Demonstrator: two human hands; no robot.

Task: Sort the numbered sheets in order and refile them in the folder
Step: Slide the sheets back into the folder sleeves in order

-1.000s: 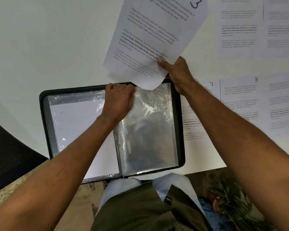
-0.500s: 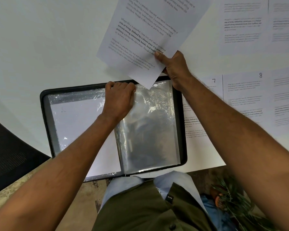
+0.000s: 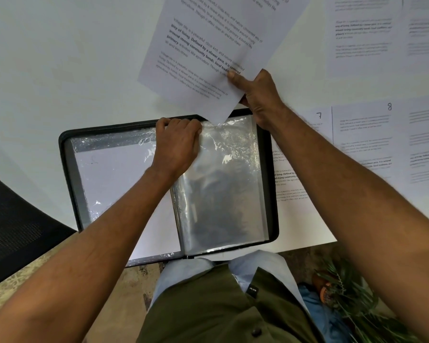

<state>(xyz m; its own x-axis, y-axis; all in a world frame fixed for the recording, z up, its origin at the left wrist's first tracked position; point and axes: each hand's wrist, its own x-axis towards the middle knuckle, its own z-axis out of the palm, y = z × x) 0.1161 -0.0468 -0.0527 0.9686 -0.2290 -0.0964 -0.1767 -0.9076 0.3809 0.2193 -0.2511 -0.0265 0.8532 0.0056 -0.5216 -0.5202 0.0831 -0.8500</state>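
Note:
A black folder (image 3: 67, 154) of clear plastic sleeves lies open at the table's near edge. Its left sleeve holds a white sheet (image 3: 114, 177); the right sleeve (image 3: 223, 194) looks empty. My left hand (image 3: 176, 144) grips the top edge of the right sleeve near the spine. My right hand (image 3: 258, 95) pinches a printed sheet (image 3: 208, 45) by its lower edge, tilted above the folder, its bottom corner at the sleeve's top opening. The sheet's number is out of view.
More printed sheets lie on the white table (image 3: 47, 58) to the right: sheet 7 (image 3: 318, 116), partly under my right arm, sheet 8 (image 3: 367, 134), and others behind them. A dark chair (image 3: 13, 226) stands at the left, a potted plant (image 3: 344, 293) at the lower right.
The sheet in my right hand has slid a little up and away in view, so its number 3 has left the frame. My left hand stays on the sleeve's top edge.

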